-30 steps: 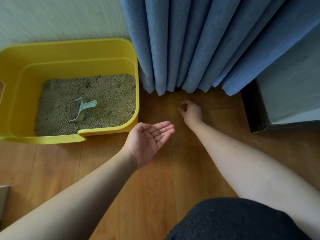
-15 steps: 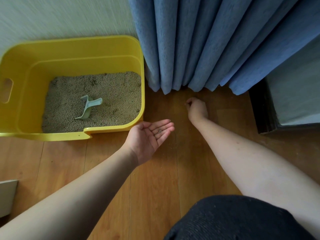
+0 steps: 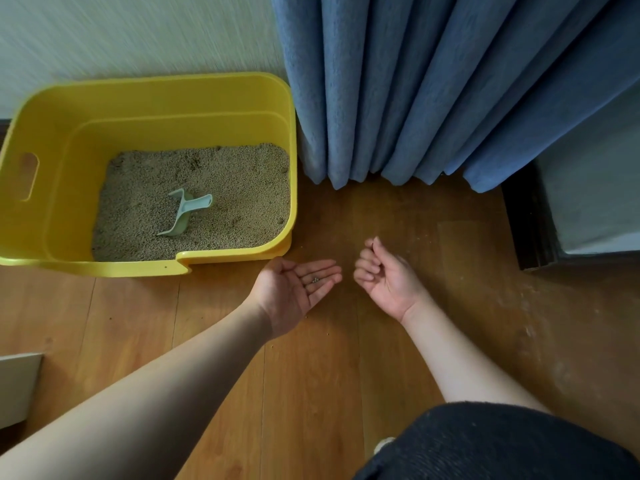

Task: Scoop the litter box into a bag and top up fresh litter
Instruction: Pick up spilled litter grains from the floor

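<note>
The yellow plastic litter box sits on the wood floor by the wall, a pale scoop lying in its grainy litter. Just beside it, the left hand lies flat and spread, cupping a few stray grains. The right hand curls, fingertips pressed together, maybe pinching a grain. This looks like floor tidying; next, tip the grains into the box.

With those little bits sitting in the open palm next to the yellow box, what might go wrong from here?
1. The few litter grains lie loose on the flat left hand, over the wooden floor; a tilt would likely scatter them again.
2. The right hand has its fingers curled; whatever it may carry could drop before reaching the palm.
3. The scoop lies partly sunk in the litter box, so lifting it carelessly may flick litter out.
</note>
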Action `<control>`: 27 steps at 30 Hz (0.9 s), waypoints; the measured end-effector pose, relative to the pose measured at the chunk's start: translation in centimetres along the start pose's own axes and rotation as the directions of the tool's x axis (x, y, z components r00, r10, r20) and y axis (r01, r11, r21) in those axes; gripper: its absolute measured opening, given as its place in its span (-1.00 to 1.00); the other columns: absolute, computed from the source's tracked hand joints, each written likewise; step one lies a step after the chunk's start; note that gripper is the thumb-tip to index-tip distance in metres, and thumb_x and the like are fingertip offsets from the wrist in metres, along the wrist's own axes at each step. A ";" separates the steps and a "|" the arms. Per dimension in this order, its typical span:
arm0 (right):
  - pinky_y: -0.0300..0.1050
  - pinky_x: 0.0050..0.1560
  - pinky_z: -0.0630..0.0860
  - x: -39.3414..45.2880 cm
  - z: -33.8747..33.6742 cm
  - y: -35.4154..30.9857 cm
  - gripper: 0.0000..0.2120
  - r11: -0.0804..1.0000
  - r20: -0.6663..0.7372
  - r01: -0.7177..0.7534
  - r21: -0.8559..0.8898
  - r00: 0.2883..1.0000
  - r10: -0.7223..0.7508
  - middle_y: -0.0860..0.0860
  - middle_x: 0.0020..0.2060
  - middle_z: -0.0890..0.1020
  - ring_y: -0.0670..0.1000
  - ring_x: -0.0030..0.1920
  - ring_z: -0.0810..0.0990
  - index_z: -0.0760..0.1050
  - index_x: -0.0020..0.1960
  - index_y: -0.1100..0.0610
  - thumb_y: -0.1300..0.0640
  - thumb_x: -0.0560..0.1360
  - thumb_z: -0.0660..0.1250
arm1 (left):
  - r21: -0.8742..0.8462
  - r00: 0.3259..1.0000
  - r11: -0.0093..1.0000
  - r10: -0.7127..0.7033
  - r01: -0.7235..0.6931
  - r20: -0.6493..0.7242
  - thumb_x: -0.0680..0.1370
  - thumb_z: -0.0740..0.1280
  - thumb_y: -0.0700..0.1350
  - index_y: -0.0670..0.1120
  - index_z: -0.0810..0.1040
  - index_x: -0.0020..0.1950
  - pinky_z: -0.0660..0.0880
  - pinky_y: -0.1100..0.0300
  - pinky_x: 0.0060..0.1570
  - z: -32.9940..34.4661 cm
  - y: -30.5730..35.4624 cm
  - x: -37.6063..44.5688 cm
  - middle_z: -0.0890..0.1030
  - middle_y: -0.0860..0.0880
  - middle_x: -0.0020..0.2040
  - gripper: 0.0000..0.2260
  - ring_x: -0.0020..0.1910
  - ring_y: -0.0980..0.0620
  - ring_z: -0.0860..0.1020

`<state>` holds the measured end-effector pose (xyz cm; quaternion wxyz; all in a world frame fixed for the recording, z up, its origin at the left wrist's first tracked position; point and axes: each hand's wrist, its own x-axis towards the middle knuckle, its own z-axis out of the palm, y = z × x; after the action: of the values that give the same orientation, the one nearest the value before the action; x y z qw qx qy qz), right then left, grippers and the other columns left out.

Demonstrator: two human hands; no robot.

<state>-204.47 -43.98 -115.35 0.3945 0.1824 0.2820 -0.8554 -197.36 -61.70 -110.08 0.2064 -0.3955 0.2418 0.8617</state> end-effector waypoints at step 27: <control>-0.21 -0.06 0.44 3.9 2.0 2.0 -0.80 0.345 -0.139 -0.057 -0.937 0.966 -0.216 -0.10 -0.10 0.57 -0.10 -0.08 0.50 0.58 0.11 0.05 0.02 0.57 0.25 | 0.032 0.997 0.999 0.038 -0.036 -0.068 0.60 -0.08 -0.08 -0.37 0.54 0.16 0.53 0.12 0.15 -2.3 1.3 -1.7 0.61 -0.34 0.15 -0.50 0.12 -0.20 0.62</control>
<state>-205.57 -48.53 -116.59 0.3482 0.0119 0.7726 -0.5307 -195.64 -64.35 -109.72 0.1883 -0.4169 0.2693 0.8475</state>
